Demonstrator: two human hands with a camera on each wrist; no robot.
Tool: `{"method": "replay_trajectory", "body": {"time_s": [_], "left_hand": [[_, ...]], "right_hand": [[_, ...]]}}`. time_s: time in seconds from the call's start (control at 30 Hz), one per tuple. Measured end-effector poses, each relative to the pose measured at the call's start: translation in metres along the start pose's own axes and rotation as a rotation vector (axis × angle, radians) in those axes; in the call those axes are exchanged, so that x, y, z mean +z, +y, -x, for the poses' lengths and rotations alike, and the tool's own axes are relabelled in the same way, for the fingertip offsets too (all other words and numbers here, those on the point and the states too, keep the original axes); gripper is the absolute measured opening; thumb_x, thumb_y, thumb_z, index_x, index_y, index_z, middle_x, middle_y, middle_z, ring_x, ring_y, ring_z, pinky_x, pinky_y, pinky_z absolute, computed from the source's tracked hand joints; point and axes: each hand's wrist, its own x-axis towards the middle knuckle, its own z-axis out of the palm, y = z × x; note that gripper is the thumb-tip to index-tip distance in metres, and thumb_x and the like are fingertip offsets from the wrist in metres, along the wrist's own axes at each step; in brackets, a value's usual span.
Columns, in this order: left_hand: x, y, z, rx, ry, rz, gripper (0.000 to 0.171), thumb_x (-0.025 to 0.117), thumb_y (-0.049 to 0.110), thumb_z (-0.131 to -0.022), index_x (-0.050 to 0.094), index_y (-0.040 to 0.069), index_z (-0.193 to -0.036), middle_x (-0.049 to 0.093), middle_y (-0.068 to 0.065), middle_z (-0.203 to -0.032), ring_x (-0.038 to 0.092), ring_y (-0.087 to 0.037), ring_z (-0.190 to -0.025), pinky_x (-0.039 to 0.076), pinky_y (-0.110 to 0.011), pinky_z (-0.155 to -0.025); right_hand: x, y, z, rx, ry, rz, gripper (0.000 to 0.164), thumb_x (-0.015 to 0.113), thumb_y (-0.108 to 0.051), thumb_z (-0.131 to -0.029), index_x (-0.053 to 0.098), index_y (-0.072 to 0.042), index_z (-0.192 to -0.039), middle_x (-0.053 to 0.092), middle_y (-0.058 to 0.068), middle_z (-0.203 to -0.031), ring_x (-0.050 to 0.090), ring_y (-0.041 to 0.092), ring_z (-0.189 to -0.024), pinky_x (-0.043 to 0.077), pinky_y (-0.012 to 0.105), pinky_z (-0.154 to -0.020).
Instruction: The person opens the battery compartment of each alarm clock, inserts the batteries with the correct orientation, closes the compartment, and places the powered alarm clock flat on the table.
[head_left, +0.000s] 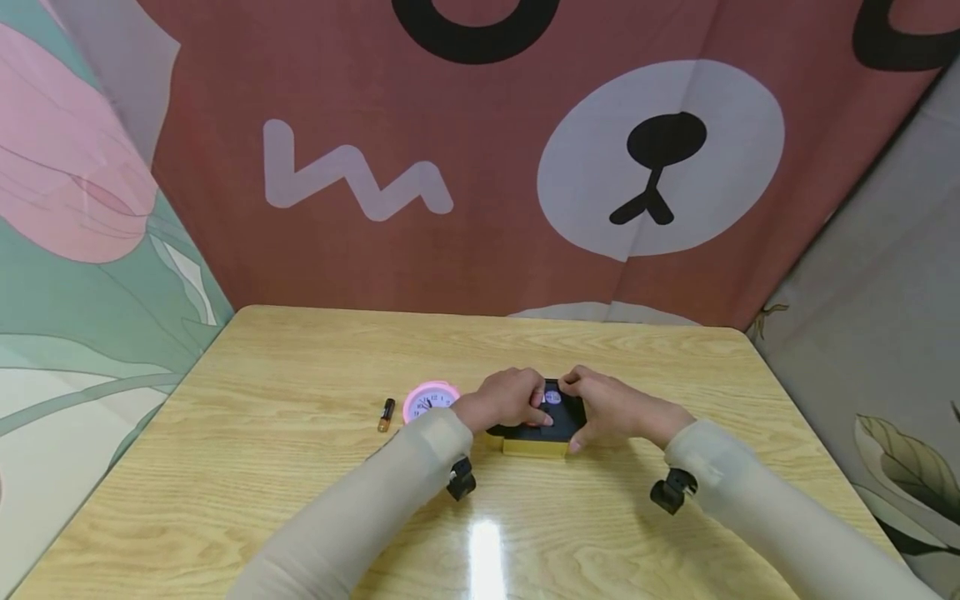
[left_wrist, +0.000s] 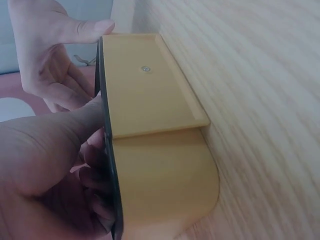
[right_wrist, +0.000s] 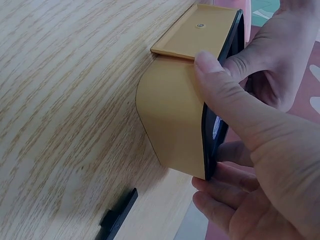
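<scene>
A yellow case (head_left: 534, 448) with rounded corners and a black panel (head_left: 570, 412) on top rests on the table. A pale round label (head_left: 552, 397) shows on the panel. My right hand (head_left: 611, 408) grips the case's right end, thumb on the near yellow side and fingers at the far edge. Over the panel, my left hand (head_left: 513, 398) has its fingers curled down and its thumb touching the black surface. A small orange-red spot shows beneath it; what its fingertips hold, if anything, is hidden.
To the left, a pink round clock (head_left: 431, 400) lies face up, partly behind the left forearm. Beside it is a black and copper battery (head_left: 386, 414). In the right wrist view, a small black strip (right_wrist: 119, 215) lies on the wooden table (head_left: 645, 533).
</scene>
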Motion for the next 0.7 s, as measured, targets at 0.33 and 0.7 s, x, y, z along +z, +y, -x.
{"method": "replay_trajectory", "body": {"time_s": [0.33,0.7], "left_hand": [[-0.001,0.001,0.002,0.011,0.005,-0.002,0.037,0.081,0.04,-0.086,0.055,0.016,-0.075,0.051,0.005,-0.07,0.049,-0.01,-0.065,0.037,-0.023,-0.061],[-0.01,-0.001,0.009,0.059,0.076,-0.018,0.029,0.071,0.04,-0.095,0.057,0.018,-0.081,0.056,0.005,-0.071,0.05,-0.009,-0.06,0.038,-0.023,-0.055]], "right_hand": [[0.0,0.0,0.0,0.001,-0.004,0.002,0.097,0.092,-0.043,-0.07,0.051,0.005,-0.144,0.049,0.016,-0.143,0.054,0.034,-0.131,0.047,0.049,-0.107],[-0.001,0.0,-0.001,0.004,-0.012,0.013,0.099,0.092,-0.044,-0.069,0.051,0.004,-0.145,0.05,0.016,-0.143,0.054,0.034,-0.131,0.048,0.048,-0.106]]}}
